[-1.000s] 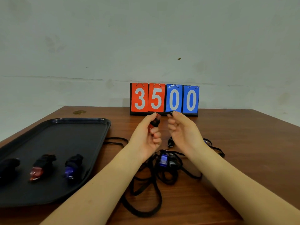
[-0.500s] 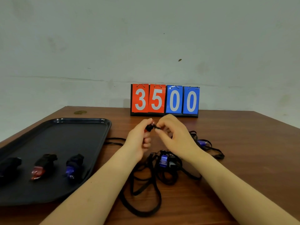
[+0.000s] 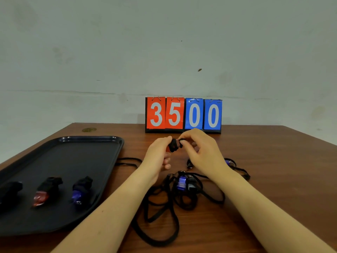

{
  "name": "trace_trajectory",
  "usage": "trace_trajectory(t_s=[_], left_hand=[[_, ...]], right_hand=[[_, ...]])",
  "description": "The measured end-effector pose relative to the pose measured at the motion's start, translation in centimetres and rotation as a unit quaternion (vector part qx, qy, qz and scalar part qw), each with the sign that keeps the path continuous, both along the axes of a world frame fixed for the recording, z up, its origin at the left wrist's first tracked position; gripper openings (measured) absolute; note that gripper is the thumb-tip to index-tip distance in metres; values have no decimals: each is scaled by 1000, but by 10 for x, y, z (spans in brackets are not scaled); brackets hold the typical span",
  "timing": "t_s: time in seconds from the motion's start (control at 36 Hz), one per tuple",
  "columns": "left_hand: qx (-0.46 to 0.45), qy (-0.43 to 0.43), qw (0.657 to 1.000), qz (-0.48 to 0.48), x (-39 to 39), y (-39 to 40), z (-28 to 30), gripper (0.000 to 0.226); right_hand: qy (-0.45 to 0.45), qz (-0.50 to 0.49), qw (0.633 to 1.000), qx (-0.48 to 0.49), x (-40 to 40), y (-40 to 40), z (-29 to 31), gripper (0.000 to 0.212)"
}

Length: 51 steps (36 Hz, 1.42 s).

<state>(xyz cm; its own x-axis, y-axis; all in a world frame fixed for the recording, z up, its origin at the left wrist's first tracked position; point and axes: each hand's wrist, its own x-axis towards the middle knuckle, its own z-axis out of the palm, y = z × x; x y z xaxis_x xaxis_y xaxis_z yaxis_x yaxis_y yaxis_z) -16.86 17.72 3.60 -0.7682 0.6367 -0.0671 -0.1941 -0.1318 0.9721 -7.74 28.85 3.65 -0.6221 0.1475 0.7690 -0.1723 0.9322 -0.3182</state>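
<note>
My left hand [image 3: 158, 157] holds a small red whistle wrapped in black cord [image 3: 174, 145] above the table, pinched between thumb and fingers. My right hand [image 3: 201, 152] pinches the black cord at the bundle's right end. Most of the red body is hidden by the cord and my fingers. Below my hands lies a tangle of black lanyards [image 3: 164, 207] with a blue whistle [image 3: 181, 183] in it. On the black tray [image 3: 76, 161] at the left lie three wrapped whistles: a black one [image 3: 10, 190], a red one [image 3: 45, 191] and a blue one [image 3: 81, 189].
A flip scoreboard [image 3: 183, 115] reading 3500 stands at the table's back edge against the wall. Another blue whistle with its lanyard [image 3: 230, 164] lies right of my right hand. A small brass disc [image 3: 89, 129] sits at the back left corner of the wooden table [image 3: 273, 170].
My hands came together: the right hand moved left onto the bundle in my left hand and now pinches its cord. The bundle shows more black cord around it.
</note>
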Motion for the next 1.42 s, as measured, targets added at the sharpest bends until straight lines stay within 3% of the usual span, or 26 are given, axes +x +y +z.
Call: trace_trajectory(t_s=[0.11,0.25,0.42,0.47,0.58,0.72,0.78,0.81,0.92,0.97,1.14,1.28,1.42], left_hand=[[3,35,999,-2,1,0,-1,23],[-19,177,984,15,1,1,-6,12],[-11,172,985,33,2,4,-8,12],[2,159,987,30,3,4,-8,13],[50,114,992,9,6,3,-8,14],[112,38,993,-1,9,4,-8,19],[123,22,992,1,9,3,-7,18],[120,27,992,4,9,2,-7,18],[61,94,994,13,10,1,-6,22],[44,97,994,13,10,1,-4,23],[47,97,994,2,10,1,-7,20],[93,2,996,-1,10,-2,-6,19],[127,-47,991,-5,11,1,-10,23]], right_hand=[[4,-3,1000,-22,-2,-1,1,10],[-20,5,988,-156,-3,-6,2,12],[-44,51,936,-347,-4,-3,6,14],[-48,93,899,-425,-4,-2,6,15],[-60,209,793,-570,-1,-1,10,21],[-72,252,676,-689,-2,0,11,28],[-69,250,692,-674,-3,1,10,22],[-67,239,717,-651,-3,2,9,18],[-77,61,907,-410,-2,-1,7,15],[-74,1,949,-307,-3,-3,7,15],[-59,14,956,-287,-4,-6,6,13],[-76,62,943,-318,-6,-11,6,15],[-42,48,931,-359,-8,-13,4,6]])
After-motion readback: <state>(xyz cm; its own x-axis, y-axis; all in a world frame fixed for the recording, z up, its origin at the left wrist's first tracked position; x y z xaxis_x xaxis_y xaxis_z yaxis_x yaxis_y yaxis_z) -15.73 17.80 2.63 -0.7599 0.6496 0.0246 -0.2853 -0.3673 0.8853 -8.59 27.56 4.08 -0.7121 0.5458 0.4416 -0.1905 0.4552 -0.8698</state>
